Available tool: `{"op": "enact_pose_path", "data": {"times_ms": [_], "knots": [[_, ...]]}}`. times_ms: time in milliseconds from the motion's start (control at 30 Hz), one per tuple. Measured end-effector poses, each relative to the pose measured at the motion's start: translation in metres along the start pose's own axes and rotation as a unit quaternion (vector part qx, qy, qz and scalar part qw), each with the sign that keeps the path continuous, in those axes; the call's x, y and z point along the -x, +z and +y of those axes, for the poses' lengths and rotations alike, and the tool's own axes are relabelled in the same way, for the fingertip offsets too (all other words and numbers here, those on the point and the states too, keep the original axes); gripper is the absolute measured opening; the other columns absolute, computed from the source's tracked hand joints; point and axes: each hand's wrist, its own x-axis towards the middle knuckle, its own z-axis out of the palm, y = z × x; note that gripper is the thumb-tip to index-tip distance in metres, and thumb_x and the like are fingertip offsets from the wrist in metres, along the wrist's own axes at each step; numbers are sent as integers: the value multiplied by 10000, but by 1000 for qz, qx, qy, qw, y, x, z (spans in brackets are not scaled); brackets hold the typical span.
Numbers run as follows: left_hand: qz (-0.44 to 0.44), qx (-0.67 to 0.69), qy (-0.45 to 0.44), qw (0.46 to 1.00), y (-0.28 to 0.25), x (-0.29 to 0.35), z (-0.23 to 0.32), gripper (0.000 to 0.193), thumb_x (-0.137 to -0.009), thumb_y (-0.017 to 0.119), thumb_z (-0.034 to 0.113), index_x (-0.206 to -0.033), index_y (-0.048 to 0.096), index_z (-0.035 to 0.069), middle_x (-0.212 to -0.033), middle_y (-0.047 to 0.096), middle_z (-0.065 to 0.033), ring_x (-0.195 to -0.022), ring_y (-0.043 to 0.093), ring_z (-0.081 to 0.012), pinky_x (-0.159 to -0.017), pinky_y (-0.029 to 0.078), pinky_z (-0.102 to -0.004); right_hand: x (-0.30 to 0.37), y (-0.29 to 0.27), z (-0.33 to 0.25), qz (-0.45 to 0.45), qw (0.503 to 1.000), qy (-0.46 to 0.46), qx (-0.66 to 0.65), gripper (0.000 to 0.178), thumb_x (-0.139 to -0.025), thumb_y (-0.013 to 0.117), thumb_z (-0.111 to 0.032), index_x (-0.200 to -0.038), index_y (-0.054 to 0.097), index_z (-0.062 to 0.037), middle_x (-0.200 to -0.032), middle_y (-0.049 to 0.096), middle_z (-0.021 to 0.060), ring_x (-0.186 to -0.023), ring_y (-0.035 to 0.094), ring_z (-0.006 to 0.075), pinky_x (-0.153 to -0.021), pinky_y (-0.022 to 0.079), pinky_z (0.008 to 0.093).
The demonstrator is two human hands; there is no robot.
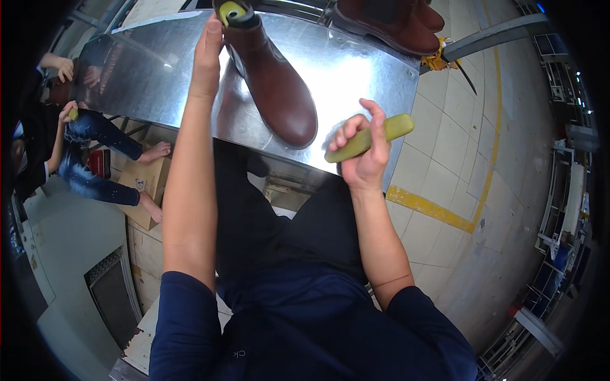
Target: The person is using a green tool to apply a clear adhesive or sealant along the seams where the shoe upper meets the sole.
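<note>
Left hand (206, 60): above metal table (146, 63), gripping brown boot (279, 95) at its shaft
Boot: over table, toe at near edge, seemingly assembled, green form (230, 11) inside; work left unclear
Right hand (370, 162): toward table's right end, curled round olive block (397, 127)
</note>
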Motion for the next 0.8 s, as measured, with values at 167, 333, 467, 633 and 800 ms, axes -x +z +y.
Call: {"op": "enact_pose_path", "data": {"times_ms": [167, 333, 467, 633, 800], "knots": [[19, -295, 111, 949, -39, 69, 50, 825, -958, 665, 643, -1455, 504, 4, -1375, 618, -156, -1182, 641, -227, -989, 505, -343, -20, -6, -20, 107, 993, -53, 7, 440, -1057, 640, -269, -1401, 462, -59, -790, 579, 49, -617, 574, 149, -539, 514, 330], [-39, -147, 143, 978, -28, 164, 72, 1008, -719, 906, 569, -1437, 534, -33, -1338, 662, -151, -1070, 693, -250, -948, 552, -376, -42, 3, -12, 122, 991, -47, 3, 351, -1044, 665, -265, -1286, 535, -48, -758, 575, 49, -562, 545, 132, -485, 475, 307], [-40, -213, -26, 976, -38, 195, 84, 834, -710, 988, 213, -1397, 592, -45, -1343, 669, -146, -1157, 677, -248, -1036, 518, -381, -48, 27, 5, 102, 994, -23, 12, 309, -1046, 659, -309, -1193, 546, -61, -737, 563, 55, -541, 534, 142, -469, 455, 314], [83, -289, -60, 952, -67, 273, 101, 748, -740, 950, 345, -1327, 644, -5, -1195, 724, -107, -1176, 662, -266, -1140, 422, -462, -38, 52, 24, 111, 984, 90, -108, 333, -1033, 675, -376, -1077, 525, -82, -706, 542, 69, -506, 516, 160, -451, 426, 328], [81, -368, -92, 922, -107, 348, 110, 886, -769, 943, 467, -1383, 530, -19, -1273, 673, -180, -1196, 656, -306, -1038, 492, -392, -24, 68, 51, 76, 985, 113, -104, 345, -1034, 668, -414, -989, 533, -100, -695, 535, 57, -492, 489, 149, -447, 401, 316]]}}
